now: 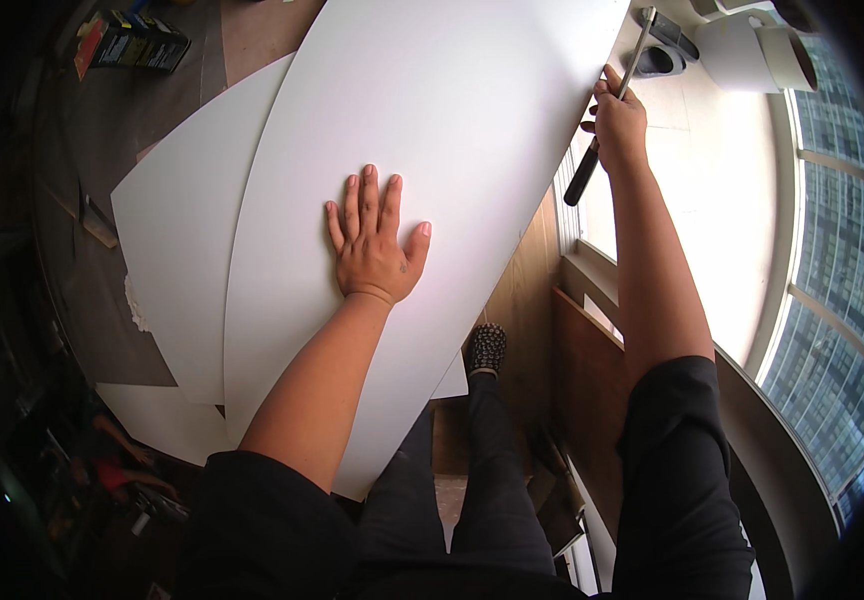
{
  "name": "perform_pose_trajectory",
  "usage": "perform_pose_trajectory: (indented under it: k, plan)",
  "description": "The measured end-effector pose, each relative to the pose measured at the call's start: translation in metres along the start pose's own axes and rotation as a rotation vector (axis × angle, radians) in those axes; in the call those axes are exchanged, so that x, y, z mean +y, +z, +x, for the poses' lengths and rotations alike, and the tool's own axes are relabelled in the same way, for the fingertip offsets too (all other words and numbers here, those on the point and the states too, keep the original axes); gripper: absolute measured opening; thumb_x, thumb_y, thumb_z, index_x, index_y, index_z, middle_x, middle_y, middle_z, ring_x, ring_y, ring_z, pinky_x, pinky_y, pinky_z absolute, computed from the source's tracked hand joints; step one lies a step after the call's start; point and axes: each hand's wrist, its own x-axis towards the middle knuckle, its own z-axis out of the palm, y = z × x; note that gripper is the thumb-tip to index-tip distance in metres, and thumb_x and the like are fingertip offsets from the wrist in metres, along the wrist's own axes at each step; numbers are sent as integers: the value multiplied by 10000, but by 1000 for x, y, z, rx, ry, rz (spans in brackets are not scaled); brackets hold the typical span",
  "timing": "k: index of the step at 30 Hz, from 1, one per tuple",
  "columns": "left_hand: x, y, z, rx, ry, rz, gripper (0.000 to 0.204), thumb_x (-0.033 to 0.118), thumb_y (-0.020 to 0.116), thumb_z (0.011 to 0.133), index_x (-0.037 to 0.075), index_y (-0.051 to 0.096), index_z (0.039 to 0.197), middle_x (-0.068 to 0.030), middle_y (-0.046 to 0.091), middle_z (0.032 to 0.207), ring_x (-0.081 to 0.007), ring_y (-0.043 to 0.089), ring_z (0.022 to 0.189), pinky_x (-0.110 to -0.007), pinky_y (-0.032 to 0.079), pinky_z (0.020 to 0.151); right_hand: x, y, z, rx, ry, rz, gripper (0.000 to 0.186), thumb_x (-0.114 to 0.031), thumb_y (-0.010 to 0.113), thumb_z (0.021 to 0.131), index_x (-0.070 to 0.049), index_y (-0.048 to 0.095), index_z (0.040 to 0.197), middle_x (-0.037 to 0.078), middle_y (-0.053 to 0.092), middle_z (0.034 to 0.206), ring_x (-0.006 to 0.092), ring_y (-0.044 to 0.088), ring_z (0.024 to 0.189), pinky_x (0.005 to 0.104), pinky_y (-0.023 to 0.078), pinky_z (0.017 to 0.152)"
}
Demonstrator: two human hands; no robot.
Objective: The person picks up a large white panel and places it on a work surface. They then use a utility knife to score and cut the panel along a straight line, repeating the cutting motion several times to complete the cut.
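A large white sheet [432, 90] with a curved left edge lies before me on the table. My left hand [377, 245] rests flat on it near the middle, fingers spread. At the sheet's right edge, my right hand [622, 125] is closed around what looks like a file [638, 52]. Its long metal blade points up and away, and its black handle sticks out below my hand toward me. My right fingertips are close to the sheet's edge; whether they touch it I cannot tell. Under the large sheet, on the left, lies another white sheet [187, 190].
A dark box [142, 42] stands at the back left of the brown table [152, 340]. Shoes [657, 60] and a white bucket-like container [742, 50] are at the upper right. Windows [837, 270] run along the right. A brown board [587, 345] leans beside my legs.
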Motion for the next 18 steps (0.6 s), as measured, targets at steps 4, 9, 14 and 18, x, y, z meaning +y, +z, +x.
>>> perform_pose_trajectory:
  k: [4,9,14,18]
  plan:
    - [1,0,-1,-13,-4,-4,684,435,569,981,160,380,1578,-144,268,1685,-339,195,1567,-561,81,1268,11,-1,0,-91,-21,-186,532,-173,535,1069,3,422,1558,53,638,1109,159,638,1067,366,565,937]
    - [-1,1,-2,-9,-5,6,685,436,567,983,155,378,1579,-144,271,1685,-337,196,1567,-560,81,1268,3,12,-53,-57,3,-135,574,-206,584,1046,33,430,1545,-33,526,810,59,449,681,237,419,640]
    - [1,2,-2,3,16,12,689,432,568,986,152,367,1583,-147,270,1684,-342,198,1565,-568,89,1265,24,6,-95,-121,28,-383,611,-144,507,1038,-49,319,1612,172,700,1060,218,670,889,370,537,824]
    - [2,1,-3,7,19,1,687,430,573,985,157,368,1580,-148,266,1684,-347,196,1565,-572,92,1262,41,9,-150,-140,-169,-485,652,-136,502,1059,57,208,1607,273,577,1395,334,579,1277,387,440,1078]
